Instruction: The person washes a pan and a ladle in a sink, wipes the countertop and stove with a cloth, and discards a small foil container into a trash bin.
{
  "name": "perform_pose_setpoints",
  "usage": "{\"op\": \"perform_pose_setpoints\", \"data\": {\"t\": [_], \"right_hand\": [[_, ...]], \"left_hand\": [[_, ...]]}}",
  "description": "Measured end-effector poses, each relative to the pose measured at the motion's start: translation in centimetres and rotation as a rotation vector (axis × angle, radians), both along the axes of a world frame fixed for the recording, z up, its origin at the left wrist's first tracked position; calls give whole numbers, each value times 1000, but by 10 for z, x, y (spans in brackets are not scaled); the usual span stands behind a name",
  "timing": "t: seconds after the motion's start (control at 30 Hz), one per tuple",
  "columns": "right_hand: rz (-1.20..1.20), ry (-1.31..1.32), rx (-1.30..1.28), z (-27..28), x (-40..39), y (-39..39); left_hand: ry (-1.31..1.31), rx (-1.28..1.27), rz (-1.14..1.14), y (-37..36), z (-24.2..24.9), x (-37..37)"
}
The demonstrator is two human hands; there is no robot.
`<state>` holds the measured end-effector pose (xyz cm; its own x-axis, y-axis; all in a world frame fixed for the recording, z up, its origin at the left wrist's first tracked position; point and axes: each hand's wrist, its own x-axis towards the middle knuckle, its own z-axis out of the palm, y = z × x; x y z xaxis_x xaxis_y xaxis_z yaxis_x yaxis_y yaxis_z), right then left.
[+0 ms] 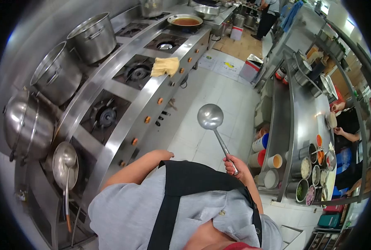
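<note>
Stove (131, 106) runs 10 to 12 o'clock, desk (303, 114) at 2. Right hand (235, 166) grips ladle (211, 117) by its handle, bowl at 12. Left hand (167, 154) at 11, partly hidden; can't tell its grip.

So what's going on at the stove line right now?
Person in a black apron stands beside the range, right hand gripping a long-handled metal ladle over the floor aisle. Left hand is low by the range front, mostly out of sight; can't tell if it holds anything. A folded yellow cloth sits on the range edge, and a wide pan of brown liquid is farther along. Across the right-hand counter, someone else's hands are at work.
</note>
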<state>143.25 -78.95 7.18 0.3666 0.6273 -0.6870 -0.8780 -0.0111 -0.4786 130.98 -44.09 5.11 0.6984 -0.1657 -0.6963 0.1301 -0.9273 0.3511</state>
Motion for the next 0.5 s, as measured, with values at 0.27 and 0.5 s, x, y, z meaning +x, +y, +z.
{"op": "perform_pose_setpoints", "data": {"t": [0.27,0.5], "right_hand": [[-2,-1,-11,15,120,45],[-106,135,48,-3,237,50]], "left_hand": [[-103,71,-8,48,-10,145],[-184,128,26,77,-15,259]]}}
